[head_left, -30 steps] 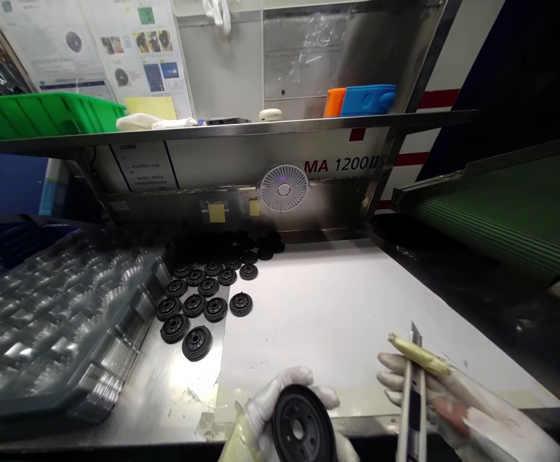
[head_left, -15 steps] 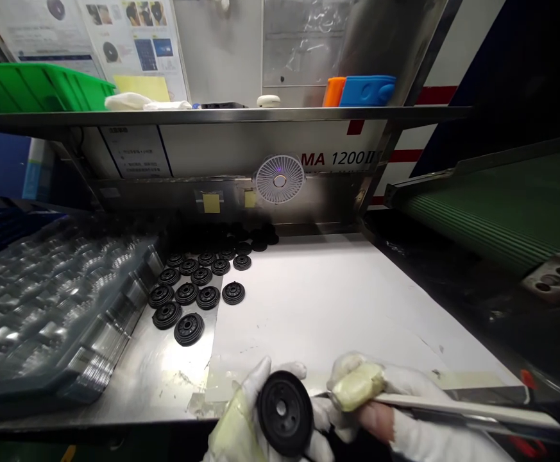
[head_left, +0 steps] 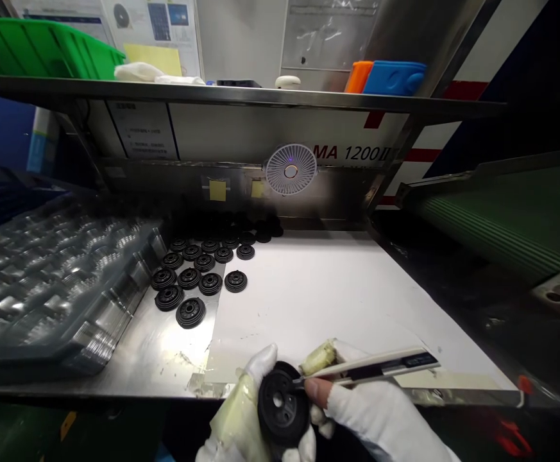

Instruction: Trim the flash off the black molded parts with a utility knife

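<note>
My gloved left hand (head_left: 238,414) is closed around a round black plastic wheel-like part (head_left: 284,423), its recessed face and centre hole turned up toward me. In my right hand (head_left: 371,410), gloved with a bare thumb tip showing, is a slim white utility knife (head_left: 395,364) with a dark strip along its handle. The knife's tip reaches over the upper right of the held part's face; whether it touches cannot be made out. Several similar black parts (head_left: 191,312) lie flat at the left of the work surface, beyond my hands.
Stacked clear plastic trays (head_left: 111,327) stand at the left. White sheeting (head_left: 308,295) covers the middle of the bench. Above it runs a metal shelf (head_left: 241,95) carrying a green bin (head_left: 43,48). A small fan (head_left: 291,169) is at the back, and a green conveyor (head_left: 510,218) at the right.
My right hand has moved left and turned the knife, bringing its tip to the black part. The left hand still holds that part. The camera view has tilted down slightly.
</note>
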The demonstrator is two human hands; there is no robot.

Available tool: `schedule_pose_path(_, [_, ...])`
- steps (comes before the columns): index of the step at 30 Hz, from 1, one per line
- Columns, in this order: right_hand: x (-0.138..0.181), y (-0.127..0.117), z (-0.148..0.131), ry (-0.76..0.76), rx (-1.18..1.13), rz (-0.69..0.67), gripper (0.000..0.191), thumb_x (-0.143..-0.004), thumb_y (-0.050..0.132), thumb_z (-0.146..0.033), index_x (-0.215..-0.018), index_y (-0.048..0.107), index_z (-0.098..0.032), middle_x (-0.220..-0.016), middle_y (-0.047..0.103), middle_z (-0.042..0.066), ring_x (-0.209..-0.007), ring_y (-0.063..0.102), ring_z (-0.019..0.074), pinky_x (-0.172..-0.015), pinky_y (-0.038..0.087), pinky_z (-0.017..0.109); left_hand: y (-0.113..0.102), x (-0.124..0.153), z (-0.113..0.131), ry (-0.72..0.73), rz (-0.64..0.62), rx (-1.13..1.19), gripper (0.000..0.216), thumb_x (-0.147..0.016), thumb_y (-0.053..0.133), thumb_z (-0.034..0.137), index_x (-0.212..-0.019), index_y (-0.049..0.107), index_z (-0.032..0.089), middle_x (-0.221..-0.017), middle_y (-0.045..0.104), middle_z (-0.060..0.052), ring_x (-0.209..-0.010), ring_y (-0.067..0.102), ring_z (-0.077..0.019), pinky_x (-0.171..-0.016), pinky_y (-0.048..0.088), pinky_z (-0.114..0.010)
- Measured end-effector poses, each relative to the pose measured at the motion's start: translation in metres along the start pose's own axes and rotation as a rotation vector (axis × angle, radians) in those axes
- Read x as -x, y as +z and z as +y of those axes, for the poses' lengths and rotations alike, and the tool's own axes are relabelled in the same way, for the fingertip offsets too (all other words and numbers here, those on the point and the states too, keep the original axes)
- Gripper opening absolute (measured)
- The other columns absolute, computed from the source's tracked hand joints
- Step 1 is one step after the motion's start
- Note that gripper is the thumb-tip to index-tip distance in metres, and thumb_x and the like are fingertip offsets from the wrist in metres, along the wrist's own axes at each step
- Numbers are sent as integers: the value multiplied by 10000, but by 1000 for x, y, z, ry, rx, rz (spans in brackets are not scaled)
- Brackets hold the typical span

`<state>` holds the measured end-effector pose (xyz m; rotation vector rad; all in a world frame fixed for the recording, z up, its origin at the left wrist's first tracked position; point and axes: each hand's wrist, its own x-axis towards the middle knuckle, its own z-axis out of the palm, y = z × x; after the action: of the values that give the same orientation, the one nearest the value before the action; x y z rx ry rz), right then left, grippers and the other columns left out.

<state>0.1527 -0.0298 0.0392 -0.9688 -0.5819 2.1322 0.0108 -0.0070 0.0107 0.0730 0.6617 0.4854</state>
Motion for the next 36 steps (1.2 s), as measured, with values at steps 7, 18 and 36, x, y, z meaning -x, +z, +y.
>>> schedule_pose_path(7, [0,0,-1,-45,42,32,401,-730,652,-465,-487,530,-170,-494,628,70,-614,643,258,-689,478,388,0,-5,-2,31,-94,-3,612,-760,386,613,-649,626,62,-540,581,-115,-436,537,-137,-341,291,-199])
schedule_pose_path(18, [-3,-1,2,-85,66,4,416,-757,619,-473,-492,564,-157,-496,628,72,-602,637,238,-669,483,370,3,-1,-1,88,-123,-65,513,-796,372,539,-687,610,98,-531,578,-104,-402,514,-134,-373,273,-205])
schedule_pose_path(36, [-3,-19,-4,-124,520,94,473,-749,589,-554,-526,593,-137,-554,609,53,-566,569,168,-625,444,307,-4,-6,-8,13,21,50,520,-720,478,559,-696,628,62,-568,591,-125,-482,572,-174,-438,383,-214])
